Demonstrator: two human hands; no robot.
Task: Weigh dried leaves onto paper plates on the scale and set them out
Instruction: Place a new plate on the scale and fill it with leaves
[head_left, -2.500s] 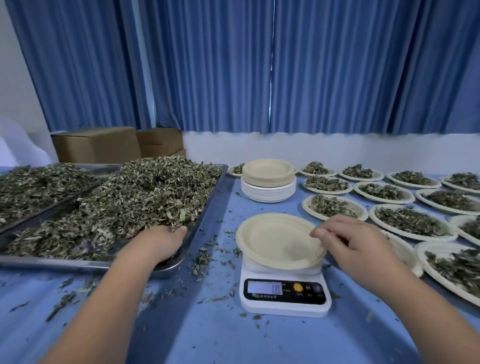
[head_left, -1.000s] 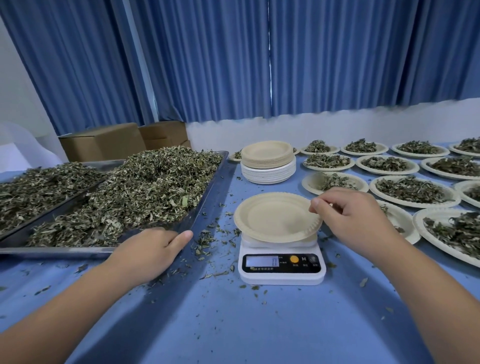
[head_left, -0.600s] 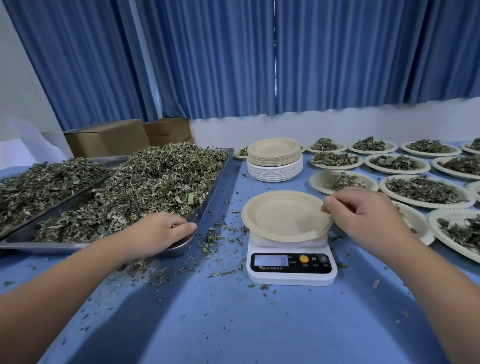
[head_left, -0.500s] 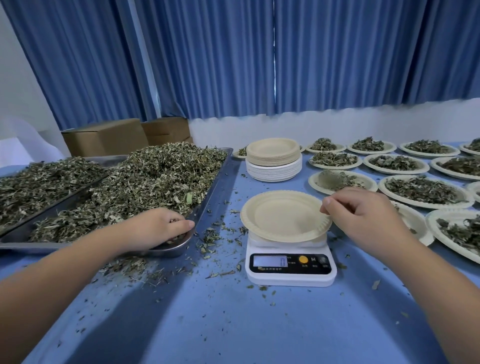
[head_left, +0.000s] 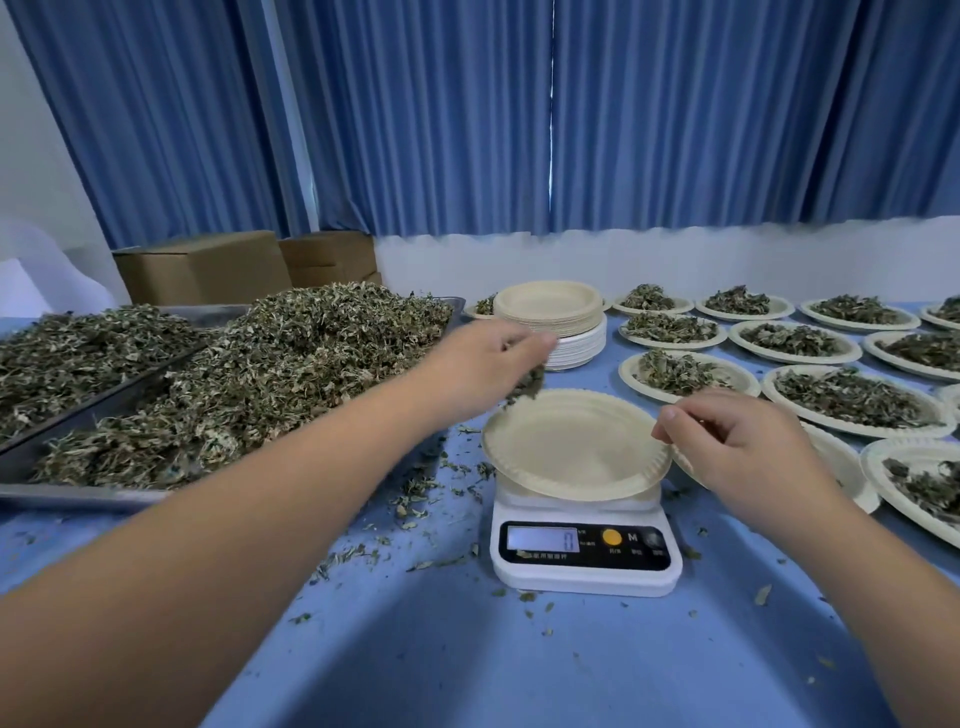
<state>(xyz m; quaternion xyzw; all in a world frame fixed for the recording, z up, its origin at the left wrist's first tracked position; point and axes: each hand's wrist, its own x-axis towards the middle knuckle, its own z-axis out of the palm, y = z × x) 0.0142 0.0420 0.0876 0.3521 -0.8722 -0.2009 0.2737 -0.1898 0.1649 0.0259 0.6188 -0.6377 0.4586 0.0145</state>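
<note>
1. The left hand (head_left: 488, 358) has come away from the near corner of the tray (head_left: 78, 496), where half a second ago it was digging into the leaf heap (head_left: 311, 364). It now hangs over the far left rim of the paper plate (head_left: 571, 452).
2. Its grip is curled with the fingers pointing down, closed round a clump of dried leaves (head_left: 527, 387). The clump dangles right at the plate's rim; whether it touches the rim cannot be told.
3. The right hand (head_left: 743, 452) has not shifted. Its grip is a pinch of thumb and forefinger on the plate's right rim, with the other fingers curled beneath.
4. The plate sits on the white scale (head_left: 584, 571) with nothing inside it, as before. The display (head_left: 543, 539) reads 0, the same as half a second ago.
5. The scale stands on the blue desk (head_left: 467, 654) just right of the middle. Leaf crumbs (head_left: 415, 491) lie strewn between it and the tray.
6. Behind the scale stands the stack of empty plates (head_left: 550, 312). To the right the filled plates (head_left: 852, 400) lie in rows, each with its own small heap, none of them moved.
7. A second tray of leaves (head_left: 78, 353) lies at the far left, with cardboard boxes (head_left: 208, 267) behind both trays.
</note>
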